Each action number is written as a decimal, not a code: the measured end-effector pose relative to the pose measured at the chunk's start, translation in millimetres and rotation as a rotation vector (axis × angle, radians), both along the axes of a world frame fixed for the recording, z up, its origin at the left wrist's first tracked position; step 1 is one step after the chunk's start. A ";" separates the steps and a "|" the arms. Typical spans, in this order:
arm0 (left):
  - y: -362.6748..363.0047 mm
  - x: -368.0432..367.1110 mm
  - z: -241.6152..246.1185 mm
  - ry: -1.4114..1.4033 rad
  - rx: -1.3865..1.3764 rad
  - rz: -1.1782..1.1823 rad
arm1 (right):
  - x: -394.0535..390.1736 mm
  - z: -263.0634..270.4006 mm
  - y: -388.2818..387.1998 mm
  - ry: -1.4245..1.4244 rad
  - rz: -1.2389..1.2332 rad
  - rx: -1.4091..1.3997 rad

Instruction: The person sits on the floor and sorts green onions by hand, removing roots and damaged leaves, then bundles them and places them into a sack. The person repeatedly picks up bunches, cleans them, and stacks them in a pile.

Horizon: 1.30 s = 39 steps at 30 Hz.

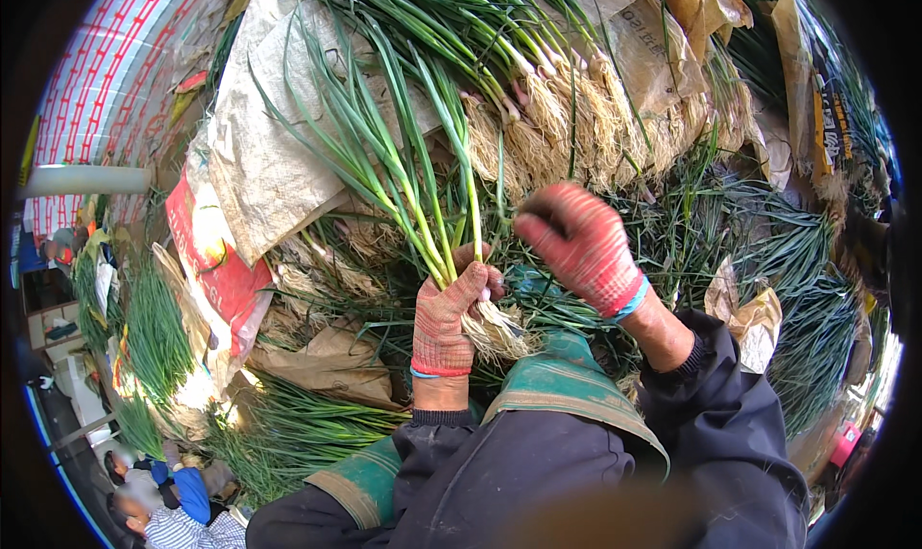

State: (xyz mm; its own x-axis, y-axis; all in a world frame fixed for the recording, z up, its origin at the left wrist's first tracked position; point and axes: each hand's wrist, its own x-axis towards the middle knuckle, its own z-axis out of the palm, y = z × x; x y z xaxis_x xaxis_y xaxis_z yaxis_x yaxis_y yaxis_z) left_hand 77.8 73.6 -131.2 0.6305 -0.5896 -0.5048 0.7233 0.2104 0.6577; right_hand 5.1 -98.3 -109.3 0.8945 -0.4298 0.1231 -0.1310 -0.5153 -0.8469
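My left hand (457, 304), in a red-and-tan knit glove, is closed around a small bunch of green garlic plants (425, 225). Their leaves fan up and to the left, and the pale roots (500, 331) hang out below my fingers. To the right of the bunch, my right hand (576, 243) is raised in a matching glove, slightly blurred, with its fingers curled. A thin green leaf strip (501, 181) ends close to its fingertips; whether they pinch it cannot be made out.
A large pile of green garlic with long roots (555, 124) lies ahead. Woven sacks (270, 124) and a red printed sack (216, 261) lie at left. Loose leaves (691, 225) litter the ground. Green cloth (555, 376) covers my lap. Other people (173, 506) sit at lower left.
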 end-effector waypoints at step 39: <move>-12.8 -2.0 10.5 -0.026 0.016 0.004 | 4.9 33.5 -10.5 -0.089 0.082 0.211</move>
